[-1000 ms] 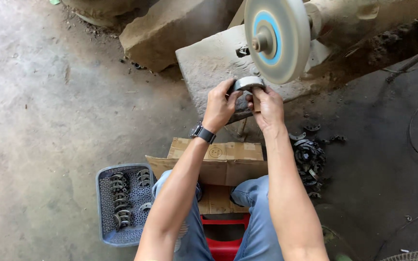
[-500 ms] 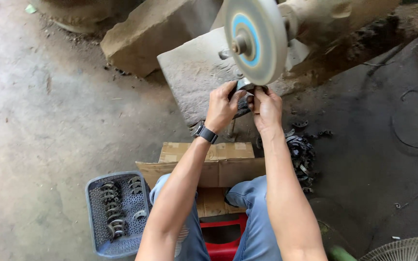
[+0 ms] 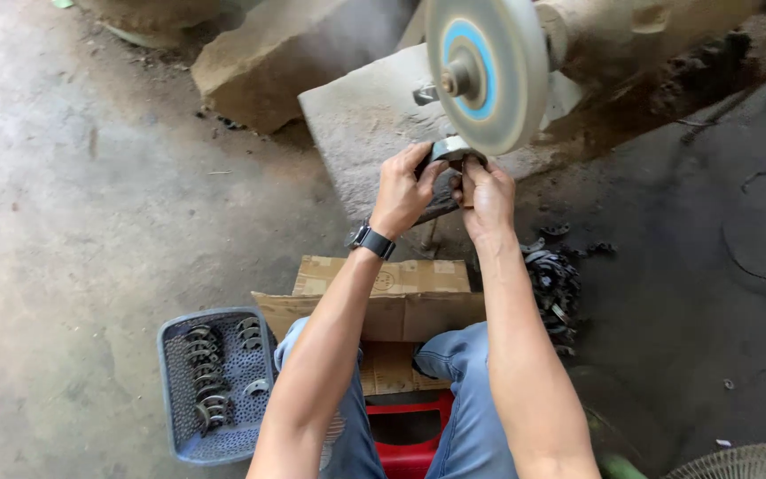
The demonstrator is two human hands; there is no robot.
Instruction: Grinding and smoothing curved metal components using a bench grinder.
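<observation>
My left hand (image 3: 405, 188) and my right hand (image 3: 488, 197) both grip a small curved metal piece (image 3: 450, 151). I hold it up against the lower rim of a round grey buffing wheel (image 3: 488, 71) with a blue centre. The wheel sits on a motor mounted over a grey stone block (image 3: 365, 124). A dark watch (image 3: 372, 240) is on my left wrist. Most of the metal piece is hidden by my fingers and the wheel.
A blue-grey plastic basket (image 3: 175, 390) with several curved metal pieces stands on the concrete floor at lower left. A cardboard box (image 3: 383, 293) lies before my knees. A dark pile of metal parts (image 3: 553, 284) lies to the right. A red stool (image 3: 405, 443) is under me.
My hands have lifted the metal piece closer under the wheel's rim. The camera view shifted slightly, so the wheel and basket moved in the picture.
</observation>
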